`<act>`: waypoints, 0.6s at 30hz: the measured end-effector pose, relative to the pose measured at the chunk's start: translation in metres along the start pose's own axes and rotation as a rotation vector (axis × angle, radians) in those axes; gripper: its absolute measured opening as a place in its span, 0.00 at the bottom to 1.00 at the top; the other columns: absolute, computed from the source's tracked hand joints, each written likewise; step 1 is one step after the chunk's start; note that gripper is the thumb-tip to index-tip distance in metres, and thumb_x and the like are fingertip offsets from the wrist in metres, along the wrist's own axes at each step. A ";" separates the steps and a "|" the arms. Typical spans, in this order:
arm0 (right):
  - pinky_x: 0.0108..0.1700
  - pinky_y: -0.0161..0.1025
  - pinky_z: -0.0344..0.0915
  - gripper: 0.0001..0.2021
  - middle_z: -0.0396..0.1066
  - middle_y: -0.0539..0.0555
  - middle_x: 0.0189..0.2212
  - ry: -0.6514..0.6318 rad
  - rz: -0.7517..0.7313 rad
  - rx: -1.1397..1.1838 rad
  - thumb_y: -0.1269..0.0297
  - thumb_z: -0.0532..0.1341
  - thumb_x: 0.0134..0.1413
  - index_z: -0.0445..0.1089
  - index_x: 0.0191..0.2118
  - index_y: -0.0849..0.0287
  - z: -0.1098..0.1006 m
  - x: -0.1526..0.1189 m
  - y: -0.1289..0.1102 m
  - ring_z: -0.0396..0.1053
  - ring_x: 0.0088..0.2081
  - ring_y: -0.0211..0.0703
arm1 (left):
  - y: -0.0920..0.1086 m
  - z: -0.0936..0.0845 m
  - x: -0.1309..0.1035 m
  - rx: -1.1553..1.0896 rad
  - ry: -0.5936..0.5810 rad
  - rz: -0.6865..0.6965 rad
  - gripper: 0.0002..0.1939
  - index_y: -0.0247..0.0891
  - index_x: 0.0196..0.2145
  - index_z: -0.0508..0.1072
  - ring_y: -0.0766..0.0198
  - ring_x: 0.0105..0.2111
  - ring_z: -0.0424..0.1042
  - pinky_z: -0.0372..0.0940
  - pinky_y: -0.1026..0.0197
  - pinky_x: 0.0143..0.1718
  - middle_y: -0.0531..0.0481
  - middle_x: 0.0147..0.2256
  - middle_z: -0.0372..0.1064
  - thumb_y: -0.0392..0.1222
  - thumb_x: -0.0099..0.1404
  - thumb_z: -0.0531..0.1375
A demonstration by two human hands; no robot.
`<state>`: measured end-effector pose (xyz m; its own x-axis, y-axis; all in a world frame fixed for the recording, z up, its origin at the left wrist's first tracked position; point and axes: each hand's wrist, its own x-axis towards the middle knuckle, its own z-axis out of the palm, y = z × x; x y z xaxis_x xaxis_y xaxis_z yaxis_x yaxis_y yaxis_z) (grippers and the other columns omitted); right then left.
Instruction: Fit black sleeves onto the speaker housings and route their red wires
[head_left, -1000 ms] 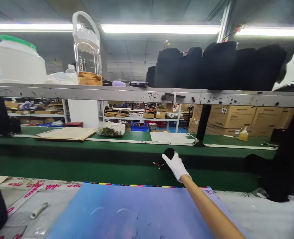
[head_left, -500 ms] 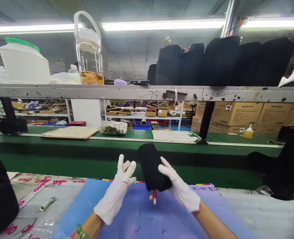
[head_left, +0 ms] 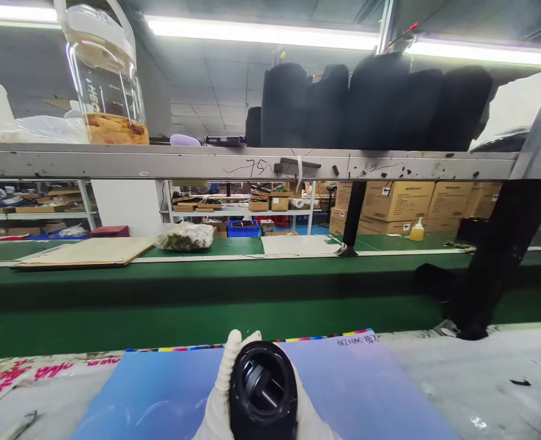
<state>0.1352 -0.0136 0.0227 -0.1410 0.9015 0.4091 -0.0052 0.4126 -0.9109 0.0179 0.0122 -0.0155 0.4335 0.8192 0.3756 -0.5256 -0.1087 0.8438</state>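
Casing, black and glossy at its round rim, sits between my two hands at the lower middle of my view, its open mouth facing me and a dark fitting visible inside the hollow. My left grip, in a white glove, presses against the casing's left side, with fingertips showing beyond the top of the rim. My right grip, gloved in white too, closes on the right side, so I have the casing pinched between both; the lower parts of my hands run out of view.

Behind and beneath lies a blue-violet sheet, edged with coloured blocks and bearing handwriting near its far right corner. I cannot tell whether the casing touches it. The sheet rests on the bench, which has a pale, film-like covering with pink lettering at the left.

Beyond runs a green surface, and at its far side I see a flat board, a plastic bag with something greenish inside and a small yellow bottle. On the shelf above stand a clear jug and a row of black bundles.
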 end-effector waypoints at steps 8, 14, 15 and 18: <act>0.49 0.51 0.71 0.16 0.67 0.57 0.54 0.038 -0.034 -0.019 0.59 0.61 0.63 0.66 0.54 0.57 -0.012 -0.037 -0.018 0.70 0.50 0.49 | -0.022 -0.002 -0.007 -0.096 0.083 0.016 0.26 0.57 0.57 0.68 0.49 0.60 0.64 0.55 0.39 0.63 0.50 0.58 0.68 0.58 0.61 0.62; 0.49 0.51 0.71 0.16 0.67 0.57 0.53 0.051 -0.029 -0.005 0.60 0.61 0.63 0.66 0.54 0.57 -0.011 -0.044 -0.023 0.70 0.50 0.49 | -0.027 0.011 -0.011 -0.104 0.070 0.125 0.42 0.64 0.60 0.61 0.46 0.63 0.58 0.53 0.39 0.64 0.55 0.62 0.62 0.61 0.49 0.70; 0.49 0.51 0.71 0.16 0.68 0.57 0.53 0.055 -0.026 -0.003 0.60 0.61 0.63 0.66 0.54 0.56 -0.011 -0.044 -0.023 0.70 0.50 0.49 | -0.026 0.013 -0.012 -0.083 0.065 0.145 0.47 0.63 0.61 0.59 0.45 0.64 0.56 0.52 0.38 0.64 0.54 0.63 0.61 0.60 0.45 0.72; 0.49 0.51 0.71 0.16 0.67 0.57 0.53 0.067 -0.012 0.005 0.60 0.61 0.63 0.66 0.54 0.58 -0.012 -0.045 -0.022 0.70 0.50 0.49 | -0.023 0.016 -0.013 -0.043 0.055 0.182 0.49 0.60 0.63 0.57 0.43 0.64 0.56 0.54 0.37 0.63 0.50 0.64 0.58 0.59 0.46 0.72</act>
<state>0.1532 -0.0619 0.0252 -0.0747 0.9031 0.4229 -0.0118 0.4232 -0.9059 0.0361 -0.0049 -0.0340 0.2880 0.8180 0.4980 -0.6229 -0.2350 0.7462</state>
